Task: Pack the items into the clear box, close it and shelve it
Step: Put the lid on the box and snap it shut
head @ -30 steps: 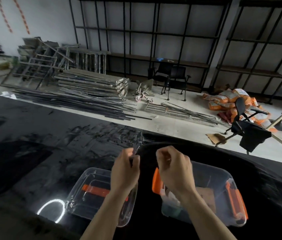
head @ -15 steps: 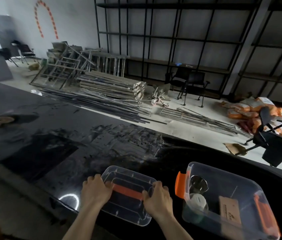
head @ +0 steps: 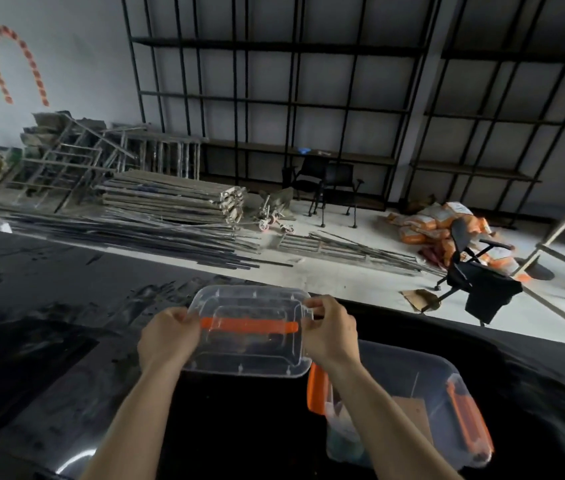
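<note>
Both hands grip the clear lid point(head: 248, 332) by its short ends, the left hand point(head: 166, 337) curled around one end and the right hand point(head: 331, 332) pinching the other, thumbs on top, so that it hangs level above the black table point(head: 49, 306), lifted clear of the surface. Holding it at both ends keeps the wide, flexible piece flat and square, ready, I judge, to be carried sideways and lowered. Its orange handle point(head: 250, 324) runs straight across between the two hands.

Just beside the right forearm, toward the table's near right corner, sits the clear box point(head: 412, 372), open on top, its orange latches point(head: 468, 417) swung outward at each end, presumably so the lid can drop in unhindered. Inside lie a brown card and some pale items, too blurred to name. Packing looks finished; closing comes next.

Beyond the table's far edge, metal rods point(head: 135, 233) lie on the floor, a black chair point(head: 475, 268) stands to the right, and black shelving point(head: 274, 98) lines the back wall, where the box should end up.
</note>
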Demonstrator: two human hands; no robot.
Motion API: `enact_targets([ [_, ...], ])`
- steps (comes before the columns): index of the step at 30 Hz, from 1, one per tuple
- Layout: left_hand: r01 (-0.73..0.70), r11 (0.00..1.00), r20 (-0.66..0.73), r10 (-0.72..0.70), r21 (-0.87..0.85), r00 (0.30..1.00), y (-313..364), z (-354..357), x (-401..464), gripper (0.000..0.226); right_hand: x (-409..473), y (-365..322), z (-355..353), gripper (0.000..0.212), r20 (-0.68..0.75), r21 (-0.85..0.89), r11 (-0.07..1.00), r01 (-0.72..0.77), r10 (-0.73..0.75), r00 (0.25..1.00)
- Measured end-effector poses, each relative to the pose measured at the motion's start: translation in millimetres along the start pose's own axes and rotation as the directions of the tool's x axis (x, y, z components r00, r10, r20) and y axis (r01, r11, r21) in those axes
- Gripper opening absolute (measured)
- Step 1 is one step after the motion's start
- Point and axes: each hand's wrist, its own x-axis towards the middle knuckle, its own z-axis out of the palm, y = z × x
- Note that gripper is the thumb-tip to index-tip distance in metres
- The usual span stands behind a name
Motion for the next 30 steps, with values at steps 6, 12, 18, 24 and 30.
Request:
enact_targets([
  [6,-0.157,0.969,0.076,0.173,-0.189,0.982,79.3,41.7,-30.0,0.025,32.1,41.4,-86.2,0.031,-0.209,0.110,0.984,-0.141,0.162,0.964],
  [12,-0.215,0.948,0.241,0.271,-0.235,0.932,124.3,90.5,-63.0,0.024,41.7,91.8,-155.8,0.036,-0.340,0.205,0.956,-0.210,0.271,0.900],
  [18,-0.184,0.932,0.328,0.287,-0.312,0.900,145.8,112.2,-91.7,0.020,31.1,112.5,-190.7,0.019,-0.428,0.386,0.875,-0.292,0.451,0.783],
  [24,-0.195,0.898,0.318,0.332,-0.395,0.888,151.0,118.4,-99.7,0.024,31.3,120.4,-201.2,0.029,-0.390,0.533,0.789,-0.305,0.549,0.739],
  [30,-0.156,0.777,0.168,0.319,-0.609,0.933,154.0,119.4,-101.6,0.015,41.9,122.6,-199.2,0.012,-0.292,0.692,0.693,-0.203,0.526,0.799],
])
